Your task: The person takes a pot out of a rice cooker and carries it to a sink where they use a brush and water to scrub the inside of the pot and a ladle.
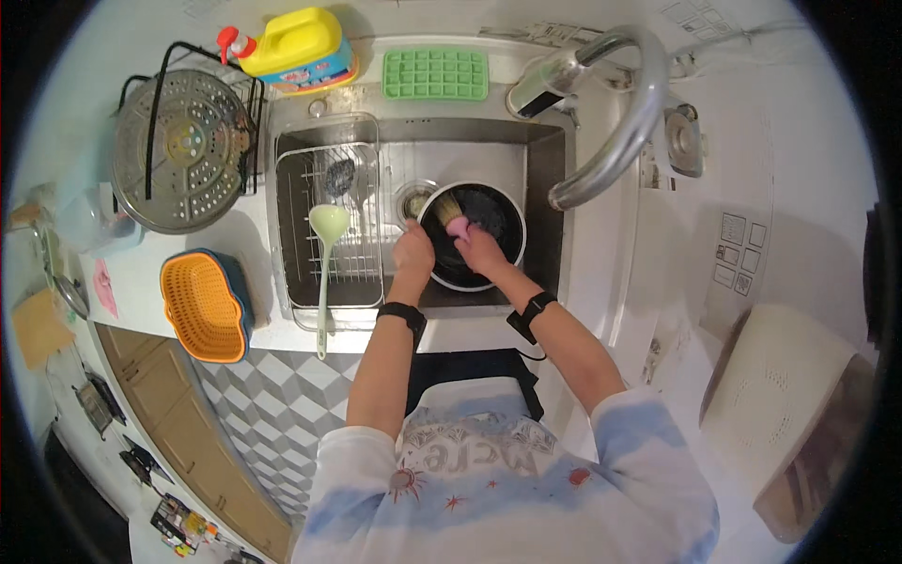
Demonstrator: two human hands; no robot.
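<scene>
A dark-lined pot or pan with a pale rim (523, 243) sits in the right part of the stainless steel sink (546, 162). My left hand (414, 252) grips its left edge. Inside it, my right hand (481, 248) holds a scrub brush (451, 213) by its pink handle, bristles pointing up and left against the dark interior. Just left of the pot, the drain (412, 201) is partly visible. A wire rack (352, 271) fills the sink's left side, bearing a dark scouring pad (340, 177) and a pale green ladle (329, 225), whose handle extends over the front edge.
The faucet (613, 169) arches over the sink's right side. Behind the sink are a green ice cube tray (435, 74) and a yellow detergent jug (299, 46). At left stand a perforated metal steamer plate (204, 141) in a black rack and an orange basket (201, 303) nested in a blue one.
</scene>
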